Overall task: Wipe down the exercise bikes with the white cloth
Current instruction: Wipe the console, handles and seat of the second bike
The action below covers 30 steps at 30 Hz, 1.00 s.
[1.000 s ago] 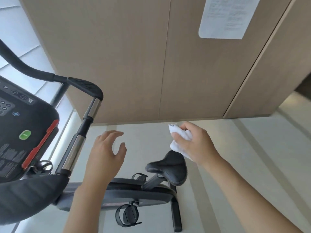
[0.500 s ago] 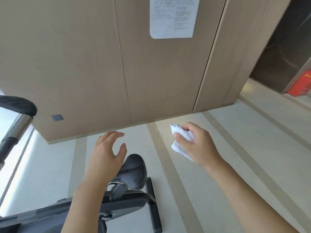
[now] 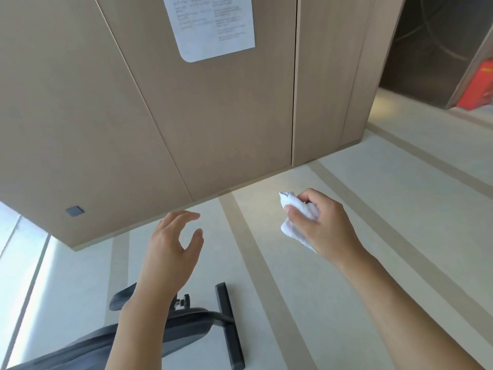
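I see my right hand out over the pale striped floor, its grip pinching the crumpled white cloth between thumb and curled fingers. My left hand hangs in the air with a spread, relaxed grip, holding nothing. Below it, at the lower left, lies the exercise bike: grey frame, dark saddle mostly hidden behind my forearm, black base bar. The cloth is well apart from the bike. A printed sheet hangs on the wood-panelled wall.
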Each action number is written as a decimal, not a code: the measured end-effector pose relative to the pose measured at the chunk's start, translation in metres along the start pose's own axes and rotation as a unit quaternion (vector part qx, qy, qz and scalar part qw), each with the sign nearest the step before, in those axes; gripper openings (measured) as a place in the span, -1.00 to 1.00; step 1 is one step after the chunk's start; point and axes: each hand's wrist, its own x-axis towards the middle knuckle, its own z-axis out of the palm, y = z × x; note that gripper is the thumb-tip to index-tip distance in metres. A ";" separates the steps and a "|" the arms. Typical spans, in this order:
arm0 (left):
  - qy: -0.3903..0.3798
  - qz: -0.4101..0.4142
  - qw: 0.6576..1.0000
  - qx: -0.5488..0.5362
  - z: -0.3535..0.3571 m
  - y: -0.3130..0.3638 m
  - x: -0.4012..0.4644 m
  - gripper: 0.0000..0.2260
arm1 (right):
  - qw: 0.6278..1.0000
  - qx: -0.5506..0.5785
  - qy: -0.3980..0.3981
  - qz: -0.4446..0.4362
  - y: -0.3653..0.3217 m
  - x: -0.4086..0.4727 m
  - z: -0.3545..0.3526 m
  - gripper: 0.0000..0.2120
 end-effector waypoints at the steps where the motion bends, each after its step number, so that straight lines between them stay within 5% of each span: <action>1: -0.006 0.006 1.000 0.001 0.005 0.009 0.001 -0.75 | 1.000 0.008 0.004 0.002 0.006 0.001 -0.009 -0.78; 16: -0.034 0.079 0.996 -0.001 0.070 0.052 0.078 -0.76 | 0.996 0.037 0.051 0.059 0.059 0.046 -0.051 -0.79; 30: -0.007 0.012 0.999 -0.035 0.066 -0.093 0.262 -0.78 | 0.999 -0.012 -0.034 0.021 0.020 0.255 0.106 -0.81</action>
